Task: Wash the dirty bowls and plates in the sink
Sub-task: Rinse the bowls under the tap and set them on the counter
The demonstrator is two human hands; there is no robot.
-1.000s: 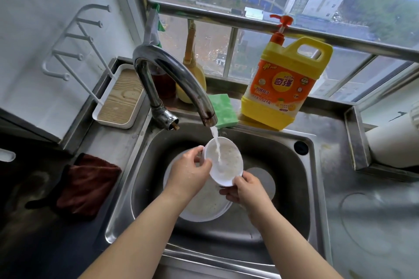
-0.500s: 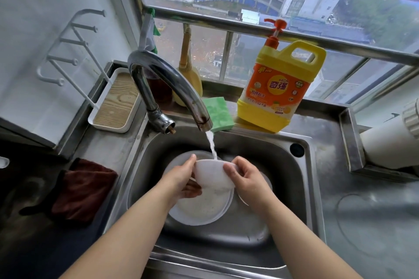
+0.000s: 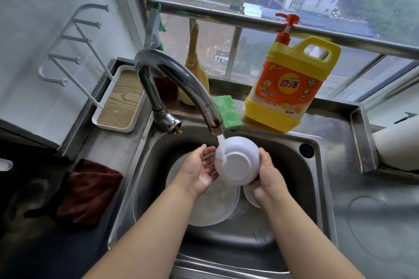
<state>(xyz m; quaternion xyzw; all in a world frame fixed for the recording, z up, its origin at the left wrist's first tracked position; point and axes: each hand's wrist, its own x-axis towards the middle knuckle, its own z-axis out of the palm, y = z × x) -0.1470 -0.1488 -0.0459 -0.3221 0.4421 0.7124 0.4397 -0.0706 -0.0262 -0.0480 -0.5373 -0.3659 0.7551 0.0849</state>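
A small white bowl (image 3: 238,161) is held over the steel sink (image 3: 317,188) with its underside turned toward me. Water from the chrome faucet (image 3: 181,88) runs onto its left side. My right hand (image 3: 267,176) grips the bowl's right rim. My left hand (image 3: 199,170) lies palm up with straight fingers against the bowl's left side. Below the hands a large white plate (image 3: 213,208) with residue lies in the basin, and another white dish (image 3: 249,197) peeks out under my right hand.
A yellow dish-soap jug (image 3: 292,88) and a green sponge (image 3: 226,112) stand behind the sink. A white rack tray (image 3: 118,106) sits at the left, a dark red cloth (image 3: 88,190) on the left counter, a white roll (image 3: 399,147) at the right.
The bowl was facing up under the stream, then was tipped and turned over; now its base faces me. My left hand has opened flat against its side.
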